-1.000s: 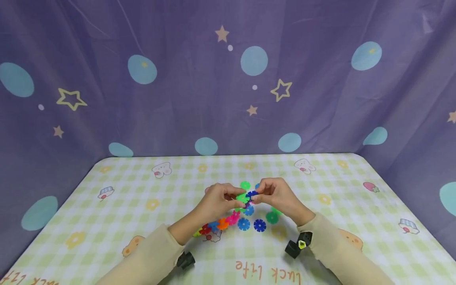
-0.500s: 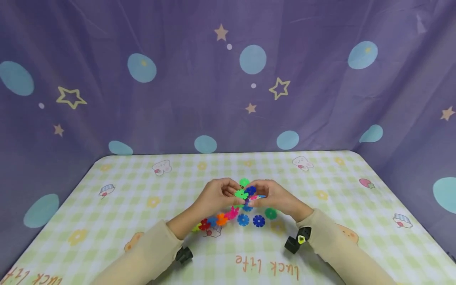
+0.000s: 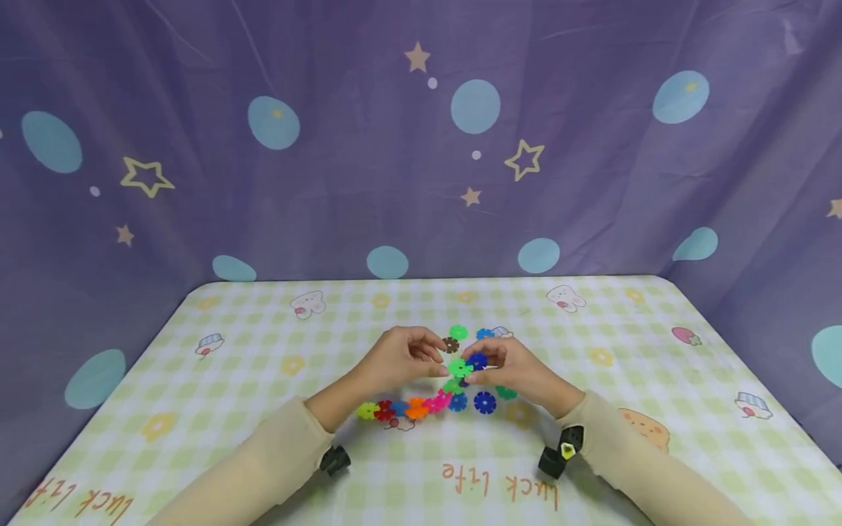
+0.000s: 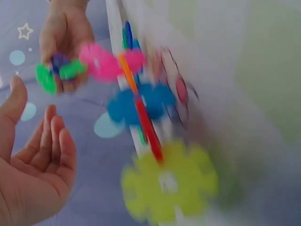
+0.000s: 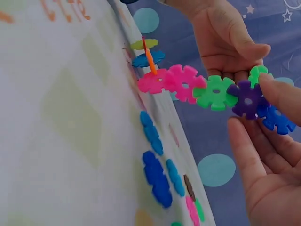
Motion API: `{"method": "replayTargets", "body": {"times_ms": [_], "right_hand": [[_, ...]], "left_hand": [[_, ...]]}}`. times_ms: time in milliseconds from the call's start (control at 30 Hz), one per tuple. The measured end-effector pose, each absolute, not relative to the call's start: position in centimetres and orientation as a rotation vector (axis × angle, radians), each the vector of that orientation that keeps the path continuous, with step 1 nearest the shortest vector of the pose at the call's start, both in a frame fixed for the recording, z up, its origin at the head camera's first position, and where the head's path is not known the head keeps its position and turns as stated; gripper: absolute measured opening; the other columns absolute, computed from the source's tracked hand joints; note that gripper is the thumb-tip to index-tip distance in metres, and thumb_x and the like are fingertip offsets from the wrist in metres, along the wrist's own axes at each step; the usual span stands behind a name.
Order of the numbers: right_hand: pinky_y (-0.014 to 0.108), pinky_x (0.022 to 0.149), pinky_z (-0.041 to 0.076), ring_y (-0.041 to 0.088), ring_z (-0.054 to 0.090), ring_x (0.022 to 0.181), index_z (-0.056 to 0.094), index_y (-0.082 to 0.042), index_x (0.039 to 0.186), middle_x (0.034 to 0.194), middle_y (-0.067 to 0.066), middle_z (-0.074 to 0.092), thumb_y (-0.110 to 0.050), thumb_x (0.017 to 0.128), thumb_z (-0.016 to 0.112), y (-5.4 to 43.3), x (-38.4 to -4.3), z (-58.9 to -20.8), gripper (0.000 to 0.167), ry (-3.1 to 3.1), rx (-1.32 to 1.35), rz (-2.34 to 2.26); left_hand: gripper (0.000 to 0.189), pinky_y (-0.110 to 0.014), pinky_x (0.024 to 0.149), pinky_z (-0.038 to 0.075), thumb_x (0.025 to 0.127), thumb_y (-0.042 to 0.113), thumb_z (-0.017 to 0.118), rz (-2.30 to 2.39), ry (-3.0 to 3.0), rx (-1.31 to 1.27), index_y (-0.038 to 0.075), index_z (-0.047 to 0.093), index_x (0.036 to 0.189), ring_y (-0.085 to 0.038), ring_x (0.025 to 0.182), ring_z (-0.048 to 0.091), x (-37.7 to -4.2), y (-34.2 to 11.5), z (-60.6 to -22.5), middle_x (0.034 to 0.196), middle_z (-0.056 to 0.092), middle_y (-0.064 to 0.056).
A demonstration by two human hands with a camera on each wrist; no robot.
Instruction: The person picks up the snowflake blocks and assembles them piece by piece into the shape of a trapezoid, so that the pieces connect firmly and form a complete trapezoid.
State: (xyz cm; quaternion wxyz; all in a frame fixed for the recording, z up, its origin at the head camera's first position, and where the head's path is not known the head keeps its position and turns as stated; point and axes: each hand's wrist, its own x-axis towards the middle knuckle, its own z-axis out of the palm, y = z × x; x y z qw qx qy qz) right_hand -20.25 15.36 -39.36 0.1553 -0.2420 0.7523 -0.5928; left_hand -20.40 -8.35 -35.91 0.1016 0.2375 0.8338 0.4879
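Observation:
A chain of interlocking plastic snowflake discs runs from a yellow disc (image 4: 171,183) through red, blue, orange (image 3: 416,408) and pink ones to green, purple (image 5: 248,100) and dark blue (image 3: 476,361) ones. My right hand (image 3: 516,372) pinches the chain at its purple and dark blue end, thumb on one side and fingers on the other. Just left of the bright green disc (image 3: 460,367), my left hand (image 3: 408,358) has its fingers loosely bent and holds nothing. The left wrist view shows a gap between its thumb and fingers.
Loose discs lie on the checked tablecloth (image 3: 263,365): dark blue (image 3: 485,402) and light blue (image 3: 458,402) nearer me, green (image 3: 506,392) by the right hand, brown (image 3: 450,345), green (image 3: 458,332) and blue (image 3: 485,334) beyond. A purple curtain (image 3: 329,183) hangs behind the table.
Earlier my left hand pinched the bright green disc; now it has let go and sits slightly left of it. My right hand still holds the chain's end, now shifted slightly right.

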Motion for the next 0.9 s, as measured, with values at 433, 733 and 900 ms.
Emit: {"method": "replayTargets", "body": {"times_ms": [433,733,900], "right_hand": [[0.02,0.08,0.049,0.008,0.059,0.092,0.06,0.011,0.109,0.103,0.001,0.064,-0.003,0.081,0.069,17.8,-19.5,-40.4,0.032,2.033,-0.865,-1.701],[0.022,0.086,0.048,0.012,0.059,0.099,0.059,0.009,0.111,0.108,0.008,0.062,-0.003,0.083,0.068,17.6,-19.5,-40.4,0.031,1.99,-0.913,-1.719],[0.02,0.078,0.05,0.011,0.059,0.099,0.058,0.01,0.112,0.109,0.004,0.063,0.0,0.083,0.067,17.6,-19.4,-40.5,0.032,1.965,-0.909,-1.736]], "left_hand": [[0.028,-0.028,0.079,0.053,0.082,0.007,0.073,1.495,2.303,0.648,-0.005,0.065,0.107,-0.022,0.094,0.062,-24.8,-8.8,-38.7,0.107,0.066,-0.02],[0.033,-0.03,0.085,0.051,0.081,0.001,0.072,1.6,2.26,0.486,-0.003,0.065,0.112,-0.025,0.101,0.061,-26.8,-7.8,-41.0,0.113,0.065,-0.015],[0.032,-0.028,0.083,0.052,0.08,-0.001,0.072,1.597,2.294,0.505,-0.003,0.066,0.112,-0.024,0.101,0.062,-27.5,-7.8,-41.9,0.113,0.066,-0.015]]}}
